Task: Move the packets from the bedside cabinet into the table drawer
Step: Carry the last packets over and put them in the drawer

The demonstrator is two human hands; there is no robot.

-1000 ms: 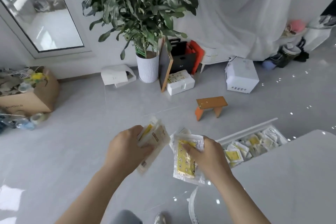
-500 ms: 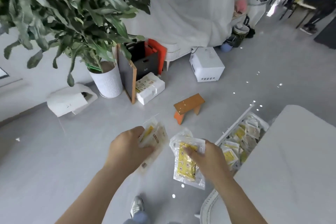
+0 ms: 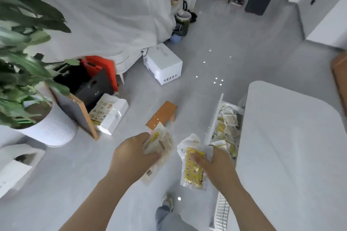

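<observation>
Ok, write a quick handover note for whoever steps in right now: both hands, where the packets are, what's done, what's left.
Left hand grips a bundle of packets over the floor.
Right hand grips a second bundle, yellow-printed packet on top, beside the front of the open table drawer.
Done: the drawer, pulled out from the white table, already holds a pile of packets.
Left: drop both bundles into the drawer. The bedside cabinet is out of view, so whether more packets wait there cannot be told.
</observation>
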